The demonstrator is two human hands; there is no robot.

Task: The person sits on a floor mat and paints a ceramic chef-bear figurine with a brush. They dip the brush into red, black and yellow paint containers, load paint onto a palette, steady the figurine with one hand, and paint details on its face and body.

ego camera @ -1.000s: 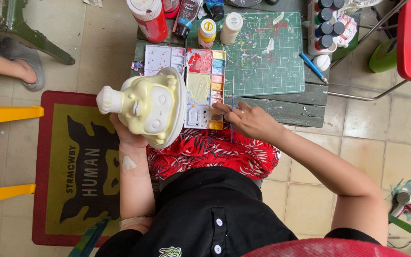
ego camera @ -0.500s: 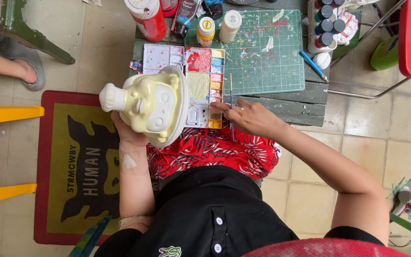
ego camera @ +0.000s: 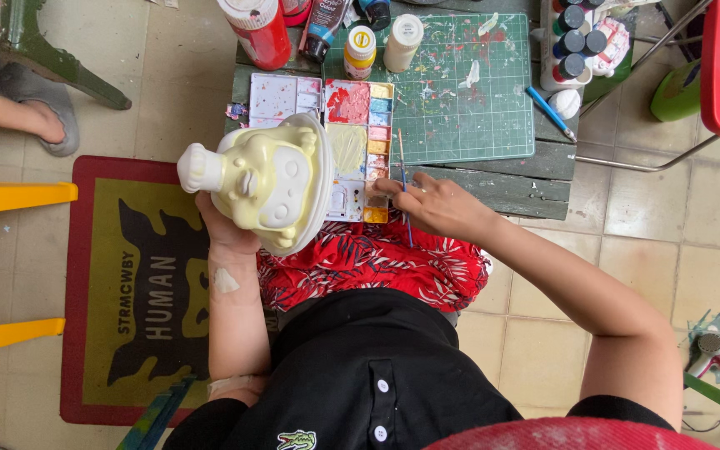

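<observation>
Head view looks straight down on my lap and the low table point(ego camera: 493, 179) in front of me. My left hand point(ego camera: 225, 227) is clenched around the underside of a pale yellow figurine point(ego camera: 264, 179); most of the fingers are hidden behind it, with only the heel of the hand and wrist showing below its lower edge. The figurine tilts on its side, its white knob pointing away from my fingers toward the yellow stool point(ego camera: 2, 267).

My right hand point(ego camera: 431, 204) pinches a thin paintbrush point(ego camera: 404, 196) between thumb and fingertips, the handle running past the knuckles toward my red patterned shorts point(ego camera: 377, 262). The brush end sits just beside the right edge of the paint palette point(ego camera: 356, 125), near its small colour wells; I cannot tell if the bristles touch the paint. The palette lies between my two hands, partly covered by the figurine.

Beyond my right fingertips lies a green cutting mat point(ego camera: 468, 92) spattered with paint. Paint bottles point(ego camera: 381, 42) stand at its far edge, and a blue pen point(ego camera: 550, 110) lies well to the right. Off to the left, another person's foot point(ego camera: 39, 121) rests on the tiled floor point(ego camera: 627, 242).
</observation>
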